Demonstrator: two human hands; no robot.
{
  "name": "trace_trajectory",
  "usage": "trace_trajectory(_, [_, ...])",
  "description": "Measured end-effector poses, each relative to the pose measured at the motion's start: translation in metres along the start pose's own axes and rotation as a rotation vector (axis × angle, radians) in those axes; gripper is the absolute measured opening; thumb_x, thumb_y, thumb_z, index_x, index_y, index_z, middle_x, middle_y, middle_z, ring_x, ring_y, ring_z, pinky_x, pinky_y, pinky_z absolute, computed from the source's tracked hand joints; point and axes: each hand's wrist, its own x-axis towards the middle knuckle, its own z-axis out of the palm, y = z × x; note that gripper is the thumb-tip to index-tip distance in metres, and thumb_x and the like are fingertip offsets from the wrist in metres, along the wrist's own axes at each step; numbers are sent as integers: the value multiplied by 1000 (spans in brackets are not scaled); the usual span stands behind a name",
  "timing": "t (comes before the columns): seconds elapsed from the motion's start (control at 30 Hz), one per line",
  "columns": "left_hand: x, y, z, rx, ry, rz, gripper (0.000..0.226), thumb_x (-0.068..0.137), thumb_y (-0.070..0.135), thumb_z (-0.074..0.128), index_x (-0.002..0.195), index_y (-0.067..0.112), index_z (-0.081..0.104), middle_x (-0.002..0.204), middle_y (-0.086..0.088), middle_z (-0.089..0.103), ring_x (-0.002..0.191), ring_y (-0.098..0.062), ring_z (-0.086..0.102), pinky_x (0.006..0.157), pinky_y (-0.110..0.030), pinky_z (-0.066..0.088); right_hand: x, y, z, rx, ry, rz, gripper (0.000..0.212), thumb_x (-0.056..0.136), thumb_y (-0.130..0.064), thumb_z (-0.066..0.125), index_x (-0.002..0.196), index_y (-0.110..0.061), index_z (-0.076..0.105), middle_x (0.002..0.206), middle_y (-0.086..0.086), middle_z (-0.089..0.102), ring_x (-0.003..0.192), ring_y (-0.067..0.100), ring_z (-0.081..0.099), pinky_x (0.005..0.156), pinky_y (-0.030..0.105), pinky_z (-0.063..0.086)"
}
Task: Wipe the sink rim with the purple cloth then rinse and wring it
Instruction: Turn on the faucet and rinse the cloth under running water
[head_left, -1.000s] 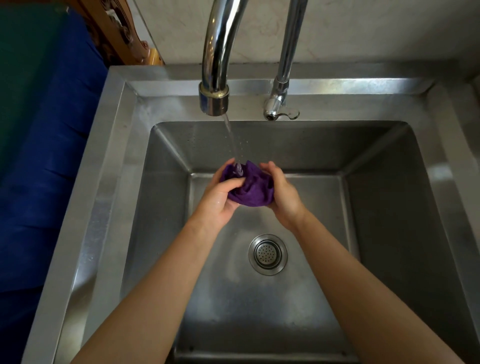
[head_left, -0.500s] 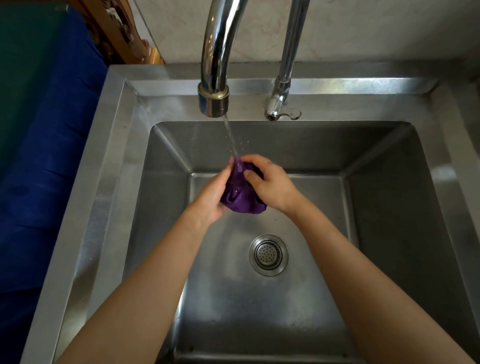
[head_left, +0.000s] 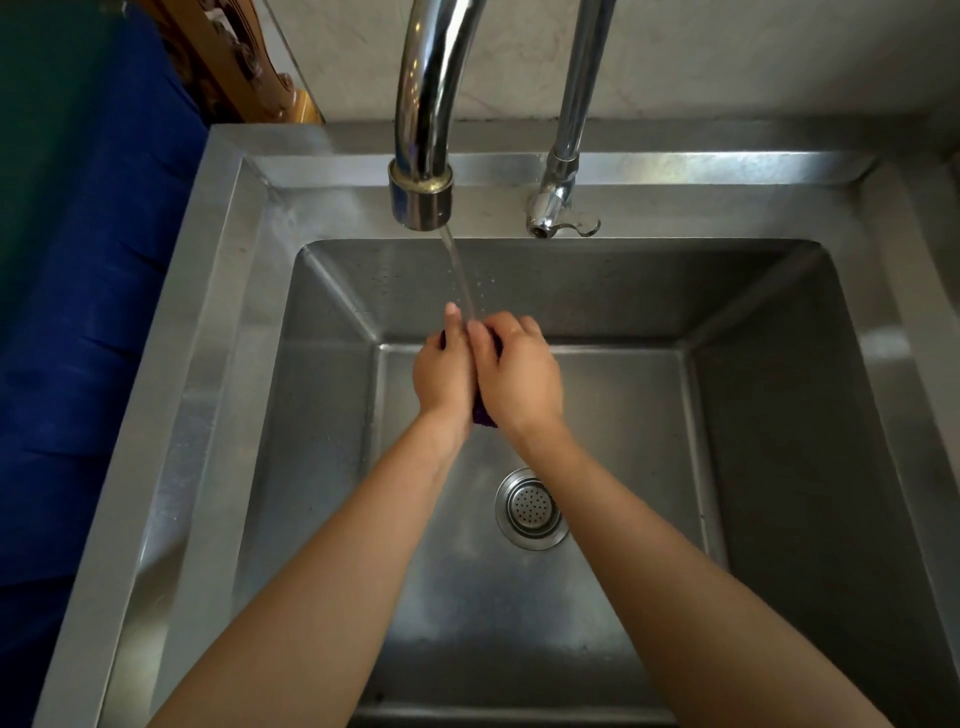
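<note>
Both hands, left hand (head_left: 445, 375) and right hand (head_left: 519, 376), clamped the cloth (head_left: 483, 414) under the tap (head_left: 422, 195) stream at 12 o'clock; tight squeezing risked splashing water over the sink (head_left: 218, 312) rim.

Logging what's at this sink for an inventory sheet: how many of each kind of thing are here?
Taps: 2 (large spout, slim tap)
Purple cloth: 1
Drain strainer: 1
Sink: 1
Hands: 2 (left hand, right hand)
Total: 7

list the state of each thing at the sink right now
tap: running, stream falling onto the hands
cloth: squeezed between both hands, mostly hidden
left hand: closed on cloth
right hand: closed on cloth
drain: strainer in place
sink: no pooled water
</note>
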Motion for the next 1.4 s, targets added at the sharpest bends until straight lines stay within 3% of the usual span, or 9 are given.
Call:
trace_trajectory(0.17, [-5,1,14,-27,48,-16,45,92,42,44,59,17,62,65,-2,64,69,-23,62,71,-35,50,29,5,-2,-60,18,79,46,97,-39,35,85,-5,64,96,21,68,91,39,61,72,36,44])
trace_trajectory(0.37, [-11,-4,8,5,41,123,31,92,44,42,80,21,59,86,-5,67,83,-21,65,76,-37,54,42,15,3,103,-42,223,47,94,-37,41,50,-18,42,59,6,54,66,29,55,62,32,40])
trace_trajectory(0.47, [-11,-3,2,-8,43,223,20,94,39,43,87,22,53,83,4,59,77,-9,57,66,-21,46,41,17,-3,204,-94,190,38,95,-40,38,68,-17,51,73,4,59,79,27,56,73,33,42])
trace_trajectory(0.6, [16,-1,-5,-153,52,86,21,95,25,45,88,13,60,81,-5,64,80,-22,61,81,-35,52,7,10,-5,70,-205,-31,34,93,-40,45,121,-24,53,118,12,52,102,31,58,90,33,44])
trace_trajectory(0.73, [13,1,1,-255,-61,-114,36,97,25,35,72,12,55,58,0,64,60,-13,64,61,-21,52,2,-10,2,-116,-54,-48,32,95,-42,40,104,-14,55,109,13,53,90,39,59,71,39,45])
trace_trajectory(0.87, [1,-2,8,-130,20,-120,39,91,33,46,58,17,61,66,-3,63,70,-24,60,66,-34,50,30,-6,-1,-81,-21,156,43,97,-37,33,95,-8,63,103,20,67,96,38,60,73,36,42])
trace_trajectory(1.1, [-10,6,2,-25,11,84,24,94,32,44,82,18,59,87,-4,65,84,-19,62,73,-29,51,34,5,-1,381,-31,264,37,96,-33,40,66,-20,57,69,-3,59,78,21,58,78,35,46])
trace_trajectory(1.23, [1,7,-8,-199,-183,-21,31,84,36,53,97,11,63,95,-9,68,97,-23,63,81,-33,51,24,2,-1,561,-134,245,26,96,-32,43,112,-14,53,100,2,58,104,20,56,98,32,42])
trace_trajectory(1.4, [-7,12,-4,-423,-529,-186,47,94,50,29,98,16,62,95,-1,69,94,-12,64,86,-25,50,20,-4,1,193,-131,50,42,99,-37,29,128,-18,53,142,3,45,135,20,28,116,36,13])
